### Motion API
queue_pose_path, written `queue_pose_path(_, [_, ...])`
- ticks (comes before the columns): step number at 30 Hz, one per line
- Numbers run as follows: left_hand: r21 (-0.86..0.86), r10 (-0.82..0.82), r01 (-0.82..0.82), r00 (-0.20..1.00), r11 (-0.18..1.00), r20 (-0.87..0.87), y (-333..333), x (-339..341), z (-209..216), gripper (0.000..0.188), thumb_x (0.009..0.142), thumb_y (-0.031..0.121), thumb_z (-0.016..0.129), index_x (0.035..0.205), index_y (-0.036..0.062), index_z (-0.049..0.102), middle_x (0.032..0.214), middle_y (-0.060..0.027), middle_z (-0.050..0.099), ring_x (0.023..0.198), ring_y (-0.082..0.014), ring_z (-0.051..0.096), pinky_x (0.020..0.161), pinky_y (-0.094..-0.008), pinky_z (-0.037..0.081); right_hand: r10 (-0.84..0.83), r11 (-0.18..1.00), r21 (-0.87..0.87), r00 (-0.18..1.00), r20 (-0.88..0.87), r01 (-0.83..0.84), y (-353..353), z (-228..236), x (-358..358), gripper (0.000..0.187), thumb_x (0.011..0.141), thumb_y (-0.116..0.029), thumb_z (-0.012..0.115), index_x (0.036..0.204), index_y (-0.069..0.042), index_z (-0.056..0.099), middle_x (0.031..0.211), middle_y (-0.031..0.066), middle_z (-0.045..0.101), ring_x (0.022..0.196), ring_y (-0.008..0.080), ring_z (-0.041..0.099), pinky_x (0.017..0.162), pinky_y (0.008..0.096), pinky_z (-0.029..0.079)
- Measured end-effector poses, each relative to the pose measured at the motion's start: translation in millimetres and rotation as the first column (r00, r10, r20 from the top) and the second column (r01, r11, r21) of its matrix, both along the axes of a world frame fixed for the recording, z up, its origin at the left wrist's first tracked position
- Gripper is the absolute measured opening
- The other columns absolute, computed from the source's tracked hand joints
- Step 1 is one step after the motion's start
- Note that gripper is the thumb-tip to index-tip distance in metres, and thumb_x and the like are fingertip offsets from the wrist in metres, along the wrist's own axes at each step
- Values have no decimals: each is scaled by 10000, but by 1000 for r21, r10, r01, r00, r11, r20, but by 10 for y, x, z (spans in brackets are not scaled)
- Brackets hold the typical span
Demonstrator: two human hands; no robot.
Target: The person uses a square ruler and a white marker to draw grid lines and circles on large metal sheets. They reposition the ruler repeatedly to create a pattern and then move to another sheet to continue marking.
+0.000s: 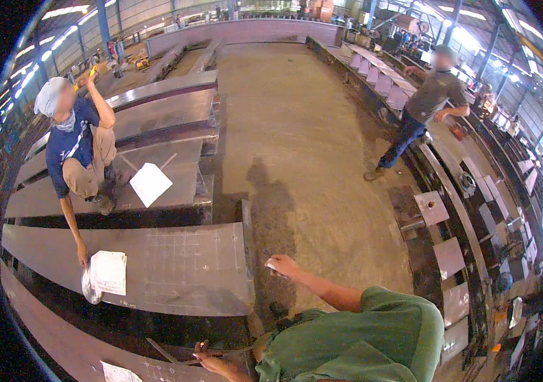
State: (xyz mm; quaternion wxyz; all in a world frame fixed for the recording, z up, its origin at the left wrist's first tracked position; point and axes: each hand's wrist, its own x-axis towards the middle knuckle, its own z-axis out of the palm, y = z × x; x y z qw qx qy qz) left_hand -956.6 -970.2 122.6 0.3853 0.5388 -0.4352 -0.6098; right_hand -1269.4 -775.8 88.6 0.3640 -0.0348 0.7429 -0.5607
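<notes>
My left hand (213, 363) is low in the picture, beside a steel beam. Its fingers are curled, and a small pale tip shows at them; what it is I cannot make out. My right hand (286, 267) reaches out past the end of a steel beam (188, 267) with chalk lines and marks. Its fingers are closed around something small and whitish, too small to name. A narrow metal strip (160, 350) lies on the nearest beam, left of my left hand. Paper sheets (109, 272) rest on the marked beam, near a crouching co-worker's lowered hand (82, 253).
The crouching co-worker (77, 137) raises a yellow object (93, 71). Another sheet (151, 184) lies on the beam behind; one more (118, 372) is at the lower left. A person (434, 95) steps across rails at the right, where steel plates (450, 258) lie. Concrete floor (322, 178) runs between.
</notes>
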Motion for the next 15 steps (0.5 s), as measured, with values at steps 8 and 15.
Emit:
queue_pose_path(8, [-12, -35, 34, 999, 999, -22, -426, 381, -93, 555, 1005, 503, 341, 1149, 43, 617, 1018, -102, 654, 753, -151, 499, 637, -289, 379, -25, 995, 89, 997, -70, 31, -122, -344, 659, 259, 941, -307, 521, 1041, -115, 663, 718, 17, 624, 487, 77, 463, 397, 246, 351])
queue_pose_path(15, [-46, -64, 64, 998, 997, 8, -638, 697, -68, 532, 1001, 500, 370, 1128, 50, 623, 925, -82, 668, 648, -101, 472, 534, -254, 336, -14, 1000, -1, 999, -51, 14, -482, -287, 1261, 262, 959, -299, 488, 1047, -119, 658, 727, 17, 622, 490, 79, 459, 407, 237, 358])
